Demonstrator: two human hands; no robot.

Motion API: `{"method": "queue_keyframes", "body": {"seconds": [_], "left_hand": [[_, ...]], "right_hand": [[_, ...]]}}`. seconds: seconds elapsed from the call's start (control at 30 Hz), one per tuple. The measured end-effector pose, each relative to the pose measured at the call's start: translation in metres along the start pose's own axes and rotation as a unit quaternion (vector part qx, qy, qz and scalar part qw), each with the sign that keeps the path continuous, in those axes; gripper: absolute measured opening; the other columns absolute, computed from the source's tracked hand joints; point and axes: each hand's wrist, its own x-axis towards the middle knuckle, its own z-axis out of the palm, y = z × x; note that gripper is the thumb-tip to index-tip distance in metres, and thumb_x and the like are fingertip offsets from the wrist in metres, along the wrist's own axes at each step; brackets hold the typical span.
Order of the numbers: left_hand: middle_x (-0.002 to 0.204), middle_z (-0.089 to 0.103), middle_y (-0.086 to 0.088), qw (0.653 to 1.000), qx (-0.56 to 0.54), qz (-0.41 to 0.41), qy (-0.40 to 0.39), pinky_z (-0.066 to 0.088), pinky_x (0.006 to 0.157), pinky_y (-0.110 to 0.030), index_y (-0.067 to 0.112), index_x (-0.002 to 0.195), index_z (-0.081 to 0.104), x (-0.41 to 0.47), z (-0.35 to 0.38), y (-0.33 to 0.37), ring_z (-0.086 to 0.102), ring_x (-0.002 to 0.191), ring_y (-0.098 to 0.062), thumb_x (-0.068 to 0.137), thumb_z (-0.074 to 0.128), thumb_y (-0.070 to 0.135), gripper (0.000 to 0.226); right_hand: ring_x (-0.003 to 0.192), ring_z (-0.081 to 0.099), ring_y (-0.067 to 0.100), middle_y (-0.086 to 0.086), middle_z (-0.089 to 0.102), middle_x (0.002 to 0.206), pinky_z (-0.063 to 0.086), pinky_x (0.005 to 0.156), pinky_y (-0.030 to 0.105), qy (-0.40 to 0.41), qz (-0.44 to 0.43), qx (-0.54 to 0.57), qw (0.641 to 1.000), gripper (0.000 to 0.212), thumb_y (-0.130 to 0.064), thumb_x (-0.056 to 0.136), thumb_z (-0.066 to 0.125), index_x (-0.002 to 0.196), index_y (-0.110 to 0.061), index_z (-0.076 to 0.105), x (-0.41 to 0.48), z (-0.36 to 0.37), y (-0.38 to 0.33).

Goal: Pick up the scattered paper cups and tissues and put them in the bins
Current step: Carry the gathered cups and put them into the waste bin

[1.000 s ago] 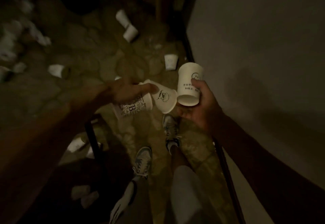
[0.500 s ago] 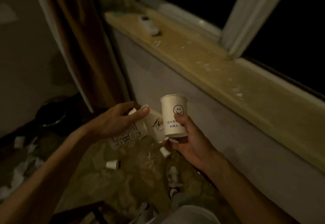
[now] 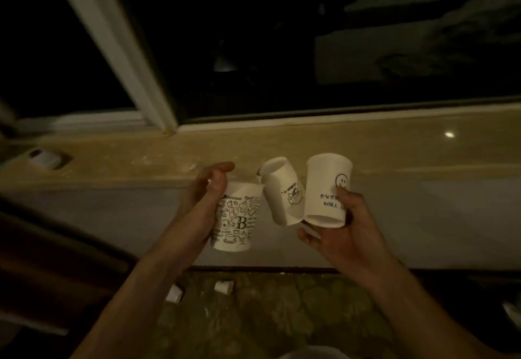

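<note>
Low and left of centre, a fallen cup [image 3: 174,293] and a second floor cup [image 3: 224,286] are seen lying on the floor [image 3: 282,316], not yet gathered. At mid-frame the left grip [image 3: 208,189] is curled round the back of the printed cup [image 3: 236,217], which is held upright. Next to it a tilted cup [image 3: 282,192] with a dented rim is wedged between its neighbours; which hand bears it cannot be told. The smiley cup [image 3: 327,189] is pinched, mouth down, by the right grip [image 3: 346,231]. The tilted cup is judged the likeliest to be dropped if either hand is parted or turned. The bins are not in view, so a carry is needed, and crushing is risked if the hold is tightened.
</note>
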Motion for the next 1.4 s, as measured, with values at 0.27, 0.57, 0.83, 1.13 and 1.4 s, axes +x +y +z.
{"method": "queue_keyframes", "body": {"seconds": [0.27, 0.57, 0.83, 1.13, 1.4], "left_hand": [[0.113, 0.071, -0.005, 0.986, 0.019, -0.075, -0.147, 0.059, 0.066, -0.034, 0.036, 0.116, 0.065, 0.048, 0.256, -0.011, 0.072, 0.098, -0.019, 0.06, 0.059, 0.068, 0.065], [0.106, 0.075, -0.001, 0.937, 0.049, -0.191, -0.288, 0.057, 0.066, -0.029, 0.03, 0.11, 0.069, 0.053, 0.482, -0.082, 0.072, 0.096, -0.015, 0.059, 0.058, 0.075, 0.069], [0.12, 0.067, -0.009, 0.885, 0.081, -0.294, -0.353, 0.054, 0.084, -0.042, 0.021, 0.125, 0.057, 0.075, 0.622, -0.156, 0.064, 0.111, -0.026, 0.056, 0.072, 0.063, 0.082], [0.117, 0.064, -0.004, 0.803, 0.131, -0.406, -0.415, 0.057, 0.081, -0.042, 0.038, 0.11, 0.059, 0.115, 0.768, -0.258, 0.064, 0.107, -0.024, 0.071, 0.064, 0.058, 0.044], [0.119, 0.061, -0.006, 0.764, 0.182, -0.485, -0.385, 0.051, 0.097, -0.053, 0.034, 0.106, 0.059, 0.146, 0.86, -0.344, 0.06, 0.111, -0.028, 0.093, 0.053, 0.049, 0.021]], "right_hand": [[0.085, 0.07, 0.024, 0.013, 0.071, 0.106, 0.056, 0.066, 0.035, 0.119, -0.087, 0.125, 0.981, 0.091, -0.038, 0.05, 0.093, 0.128, -0.01, 0.055, -0.104, -0.172, -0.098], [0.084, 0.072, 0.024, 0.016, 0.073, 0.105, 0.057, 0.07, 0.033, 0.256, -0.161, 0.276, 0.912, 0.063, -0.034, 0.069, 0.083, 0.122, -0.009, 0.061, -0.209, -0.333, -0.151], [0.073, 0.069, 0.024, 0.018, 0.071, 0.093, 0.057, 0.061, 0.032, 0.367, -0.188, 0.365, 0.835, 0.063, -0.036, 0.07, 0.075, 0.125, -0.012, 0.054, -0.253, -0.435, -0.169], [0.079, 0.063, 0.022, 0.012, 0.073, 0.087, 0.052, 0.067, 0.031, 0.495, -0.109, 0.342, 0.791, 0.062, -0.042, 0.073, 0.069, 0.124, -0.01, 0.055, -0.249, -0.564, -0.221], [0.09, 0.065, 0.022, 0.009, 0.072, 0.101, 0.054, 0.074, 0.03, 0.534, -0.05, 0.328, 0.778, 0.066, -0.048, 0.064, 0.072, 0.118, -0.014, 0.058, -0.223, -0.689, -0.242]]}}
